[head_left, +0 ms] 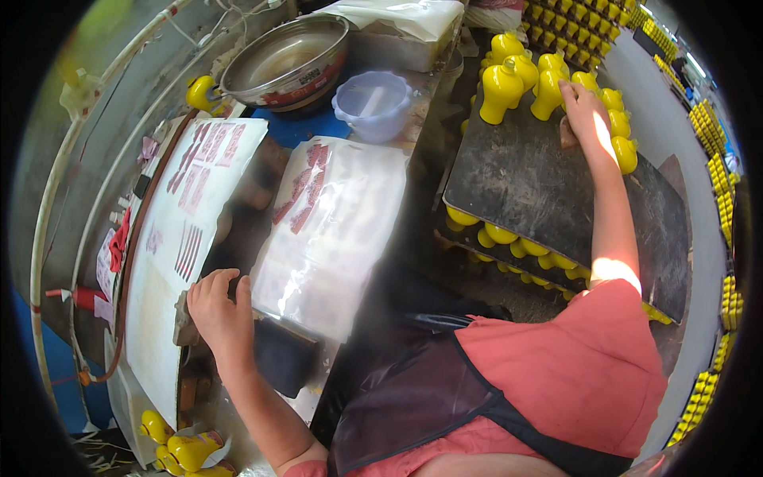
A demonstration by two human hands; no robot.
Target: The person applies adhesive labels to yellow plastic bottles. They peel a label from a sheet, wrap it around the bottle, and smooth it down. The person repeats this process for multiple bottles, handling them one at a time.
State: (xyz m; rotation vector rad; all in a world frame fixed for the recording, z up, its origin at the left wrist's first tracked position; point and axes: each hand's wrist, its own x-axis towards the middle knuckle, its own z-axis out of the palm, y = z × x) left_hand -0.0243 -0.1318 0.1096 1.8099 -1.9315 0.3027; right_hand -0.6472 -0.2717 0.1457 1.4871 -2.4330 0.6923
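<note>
Yellow glazed bottles point(548, 83) being reached for on a dark board point(524, 183), upper right of the frame.

The right hand point(584, 111) is being laid half-open among them, gripping nothing visibly; the left hand point(218, 306) is being curled over a glossy transfer sheet point(330, 230) on the cluttered surface point(302, 131), lower left.

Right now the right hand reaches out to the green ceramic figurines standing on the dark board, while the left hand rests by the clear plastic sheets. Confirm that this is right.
Not quite: the ceramic figurines are yellow, not green, as the head view shows. The rest holds: the right hand reaches out to them on the dark board, and the left hand rests by the clear plastic sheets.
</note>
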